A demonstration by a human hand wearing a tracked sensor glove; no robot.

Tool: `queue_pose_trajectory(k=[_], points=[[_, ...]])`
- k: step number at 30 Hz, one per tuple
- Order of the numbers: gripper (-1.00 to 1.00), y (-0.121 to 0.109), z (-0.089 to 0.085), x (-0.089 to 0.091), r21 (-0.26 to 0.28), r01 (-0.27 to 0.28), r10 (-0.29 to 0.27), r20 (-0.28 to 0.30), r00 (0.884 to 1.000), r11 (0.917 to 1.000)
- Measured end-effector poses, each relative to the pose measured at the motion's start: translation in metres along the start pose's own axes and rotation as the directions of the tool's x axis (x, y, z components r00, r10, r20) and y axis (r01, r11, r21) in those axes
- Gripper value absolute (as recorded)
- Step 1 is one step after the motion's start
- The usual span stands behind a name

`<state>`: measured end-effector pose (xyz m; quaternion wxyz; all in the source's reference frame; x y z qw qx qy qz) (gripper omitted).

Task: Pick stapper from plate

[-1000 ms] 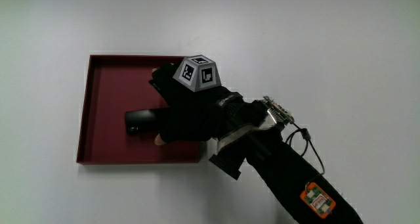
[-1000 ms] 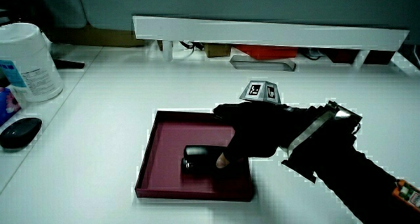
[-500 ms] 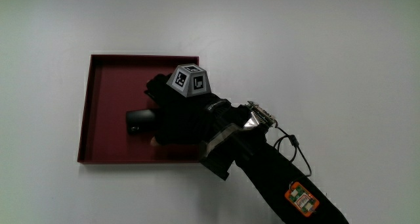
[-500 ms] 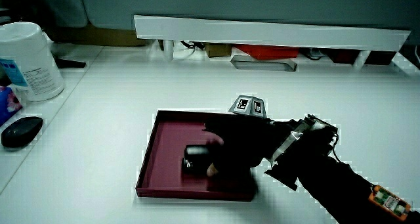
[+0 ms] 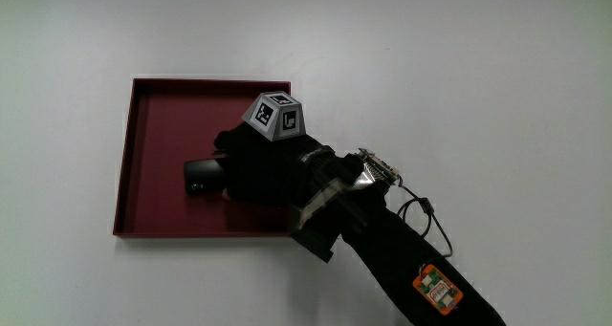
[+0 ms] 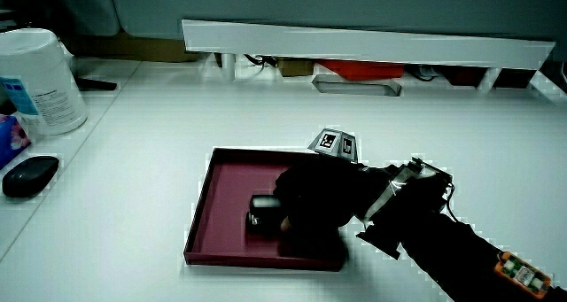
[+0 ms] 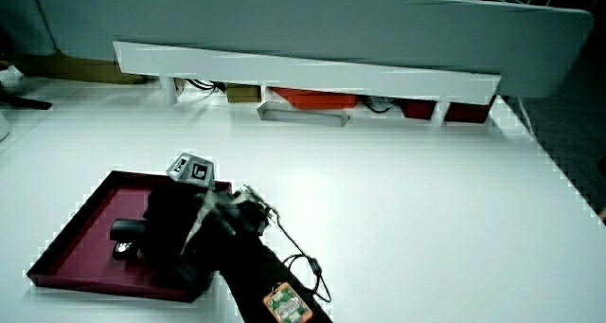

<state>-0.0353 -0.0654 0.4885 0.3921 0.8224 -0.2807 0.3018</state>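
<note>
**Hand closed on stapler in red tray**

The gloved hand (image 5: pixel 260 165) lay over a small black stapler (image 5: pixel 203 176) that rested inside the red tray (image 5: pixel 143 106), about midway between its edges and slightly toward the edge nearer the person. Its fingers (image 6: pixel 292 191) were curled down over one end of the stapler, and a bare fingertip (image 6: pixel 285 223) showed against its side in a side view. The hand appeared clamped on the stapler, which sat flat on the tray floor and was not yet lifted. Only the stapler's other end stayed uncovered.

The stapler looked stiff and compact, probably of modest weight for its size, with smooth sides that could slip under a loose pinch. A firm hold across its 2 long sides near the middle seemed the soundest grip, keeping the hinged arm pressed shut during any lift. The tray's low wall seemed to call for a straight upward pull. A white tub (image 6: pixel 37 81) and a dark mouse (image 6: pixel 29 175) stood well apart at the table's edge.
</note>
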Motion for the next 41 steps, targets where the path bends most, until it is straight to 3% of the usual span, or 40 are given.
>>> queue_pose_trajectory(k=[4,11,13,17,22,23,28,29,30,31,33,35,37,38,39,41], points=[[1.00,0.000,0.001,-0.001,0.011,0.007,-0.007,-0.003,1.000,0.9999],[1.00,-0.002,0.002,-0.002,0.033,-0.008,0.008,0.007,1.000,0.9994],[1.00,-0.008,0.010,-0.008,0.042,-0.034,0.035,-0.010,0.999,0.9985],[1.00,-0.020,0.022,-0.016,0.065,-0.068,0.067,0.011,0.998,0.9956],[1.00,-0.035,0.043,-0.022,0.098,-0.074,0.072,0.025,0.997,0.9924],[1.00,-0.042,0.049,-0.026,0.105,-0.099,0.099,0.004,0.995,0.9895],[1.00,-0.061,0.076,-0.028,0.163,-0.100,0.099,0.017,0.995,0.9815],[1.00,-0.061,0.077,-0.022,0.165,-0.080,0.073,0.048,0.996,0.9831],[1.00,-0.067,0.084,-0.024,0.192,-0.087,0.081,0.037,0.996,0.9775],[1.00,-0.055,0.083,-0.007,0.204,-0.249,0.240,0.070,0.968,0.9467],[1.00,-0.062,0.093,-0.001,0.238,-0.262,0.245,0.097,0.965,0.9353],[1.00,-0.069,0.102,0.005,0.235,-0.239,0.237,0.039,0.971,0.9421],[1.00,-0.076,0.110,0.011,0.259,-0.221,0.215,0.053,0.975,0.9404],[1.00,-0.081,0.113,0.013,0.239,-0.171,0.184,-0.032,0.982,0.9559],[1.00,-0.087,0.117,0.014,0.235,-0.127,0.144,-0.057,0.988,0.9635],[1.00,-0.091,0.123,0.025,0.262,-0.128,0.145,-0.045,0.988,0.9566]])
